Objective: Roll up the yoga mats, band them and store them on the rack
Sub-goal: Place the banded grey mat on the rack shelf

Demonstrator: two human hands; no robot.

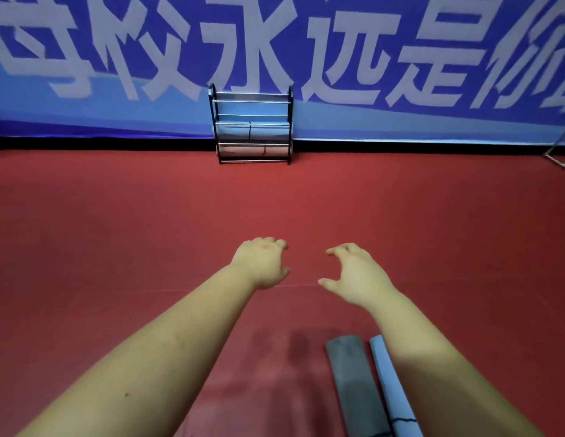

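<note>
A black rack (251, 124) with thin metal rails stands against the far wall, straight ahead of me across a red floor (117, 216). It has several tiers. Two of them hold rolled mats: a pale blue roll (268, 131) lies on the middle tier, and a pinkish-grey roll (240, 151) lies on the tier below it. Each roll has a dark band around its middle. The upper rails carry nothing I can make out.

Counting mats, I see four in all: the two rolled ones in the rack, and two more on the floor close to me. The nearer pair lie side by side at the lower right, a dark grey mat (353, 389) and a light blue mat (391, 392) just beside it, both running away from me lengthwise. My right forearm hides part of the blue one.

Both my bare arms stretch forward over the floor. My left hand (260, 263) is empty, its fingers loosely curled downward. My right hand (353, 272) is also empty, with fingers spread and bent like a claw. Neither hand touches anything. The floor mats lie behind my hands, under my right forearm; the rack is well beyond my fingertips.

Behind the rack hangs a blue banner (432, 115) with large white characters.
</note>
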